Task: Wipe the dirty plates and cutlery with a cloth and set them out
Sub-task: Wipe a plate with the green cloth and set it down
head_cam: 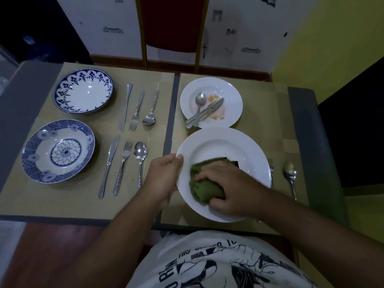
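white plate: near | green cloth: bunched on it | stained plate: behind

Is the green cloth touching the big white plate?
Touching. The head view shows the right hand holding the green cloth down on the big white plate.

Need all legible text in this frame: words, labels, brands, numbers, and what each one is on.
"HIS ... TO": curved black print on the white T-shirt; the middle word is blurred, so the reading is uncertain.
"U R...": larger letters at the shirt's left edge, cut off by a fold; not readable as a word.
Wallpaper: small dark drawings only, no text.
Nothing else carries readable text.
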Demonstrator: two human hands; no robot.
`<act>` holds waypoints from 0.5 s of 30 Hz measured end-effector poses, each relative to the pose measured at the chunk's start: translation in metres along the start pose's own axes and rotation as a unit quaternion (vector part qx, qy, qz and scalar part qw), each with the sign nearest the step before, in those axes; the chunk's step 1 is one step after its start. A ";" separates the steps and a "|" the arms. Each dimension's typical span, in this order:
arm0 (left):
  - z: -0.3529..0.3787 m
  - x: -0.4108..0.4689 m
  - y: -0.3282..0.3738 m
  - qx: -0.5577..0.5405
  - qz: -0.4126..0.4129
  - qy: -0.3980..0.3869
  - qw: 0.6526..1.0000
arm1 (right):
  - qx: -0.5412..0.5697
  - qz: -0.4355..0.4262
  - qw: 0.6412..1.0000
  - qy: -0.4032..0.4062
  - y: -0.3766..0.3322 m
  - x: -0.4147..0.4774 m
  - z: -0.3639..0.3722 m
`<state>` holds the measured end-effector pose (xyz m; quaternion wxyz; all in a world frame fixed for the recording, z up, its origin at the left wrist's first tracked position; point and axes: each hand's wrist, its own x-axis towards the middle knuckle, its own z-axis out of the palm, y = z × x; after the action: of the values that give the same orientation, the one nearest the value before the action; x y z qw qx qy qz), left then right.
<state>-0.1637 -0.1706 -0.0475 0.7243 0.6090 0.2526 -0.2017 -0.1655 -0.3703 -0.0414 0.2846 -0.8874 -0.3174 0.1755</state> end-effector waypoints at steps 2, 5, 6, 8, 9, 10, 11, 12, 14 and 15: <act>-0.004 0.001 0.001 0.010 -0.002 0.006 1.000 | 0.014 -0.025 0.998 -0.053 0.004 -0.006 -0.010; -0.004 0.001 0.001 0.022 0.008 0.006 1.000 | 0.028 -0.012 0.997 -0.072 0.011 -0.014 -0.025; -0.003 0.001 0.002 0.027 0.016 0.004 1.000 | 0.036 0.002 0.999 -0.037 0.013 -0.014 -0.029; -0.001 0.000 0.003 0.031 0.029 0.003 0.999 | 0.041 0.037 0.996 0.070 0.011 -0.007 -0.033; 0.001 0.000 0.004 0.029 0.034 0.001 0.999 | 0.034 0.059 0.992 0.109 0.007 0.000 -0.033; 0.003 -0.001 0.005 0.026 0.039 -0.001 0.999 | 0.033 0.084 0.988 0.127 0.002 0.006 -0.031; 0.005 -0.002 0.005 0.020 0.042 0.000 0.999 | 0.042 0.106 0.985 0.130 -0.004 0.011 -0.026; 0.007 -0.002 0.006 0.014 0.046 0.002 0.999 | 0.059 0.122 0.982 0.131 -0.009 0.014 -0.020; 0.008 -0.002 0.006 0.000 0.052 0.013 0.999 | 0.079 0.134 0.980 0.122 -0.015 0.015 -0.005; 0.008 -0.001 0.006 -0.007 0.051 0.018 0.999 | 0.079 0.129 0.982 0.114 -0.015 0.014 0.002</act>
<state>-0.1599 -0.1775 -0.0407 0.7330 0.6198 0.2356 -0.1517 -0.1632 -0.3508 -0.0354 0.3628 -0.9100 -0.1506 0.1326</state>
